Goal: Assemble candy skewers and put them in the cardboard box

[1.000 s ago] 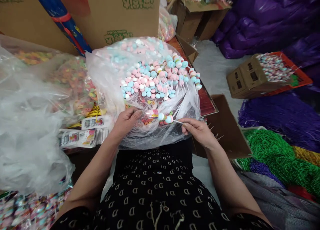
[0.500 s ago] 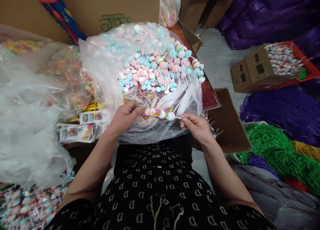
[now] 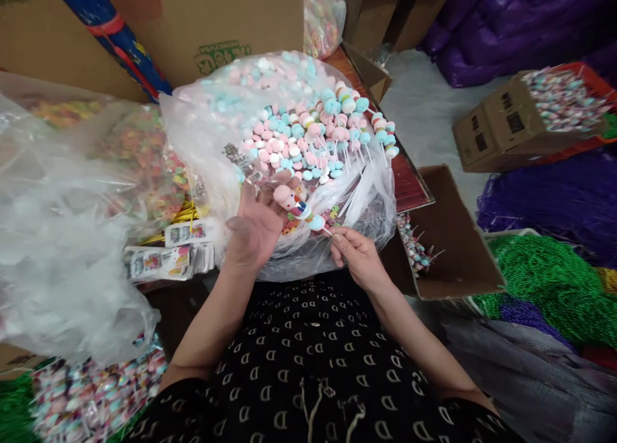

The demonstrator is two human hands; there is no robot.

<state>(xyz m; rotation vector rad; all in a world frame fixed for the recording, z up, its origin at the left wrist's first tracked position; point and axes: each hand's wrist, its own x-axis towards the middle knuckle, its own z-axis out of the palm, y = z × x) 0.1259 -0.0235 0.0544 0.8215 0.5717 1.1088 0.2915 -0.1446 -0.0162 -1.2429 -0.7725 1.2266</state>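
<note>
My right hand [image 3: 355, 253] pinches the white stick of a candy skewer [image 3: 301, 208], which slants up and left with pink, white and blue pieces on it. My left hand [image 3: 258, 227] is open, palm up with fingers spread, just left of the skewer's pink end. Beyond the hands, loose pink, blue and white candies [image 3: 276, 144] lie in a clear plastic bag [image 3: 180, 131]. Other filled skewers [image 3: 344, 118] rest on the bag's right part. Small ring-shaped candies [image 3: 290, 224] show under the held skewer.
Left of the bag are white packets [image 3: 161, 263] and a large clear bag [image 3: 62, 218]. An open cardboard box [image 3: 463, 256] with some skewers stands at the right, below the red table edge [image 3: 409, 182]. Green beads [image 3: 535, 276] and a filled box [image 3: 506, 125] lie farther right.
My left hand has let go of the skewer's left end and opened. The skewer now tilts up to the left in my right hand, which has moved slightly left and down. The camera view has shifted.
</note>
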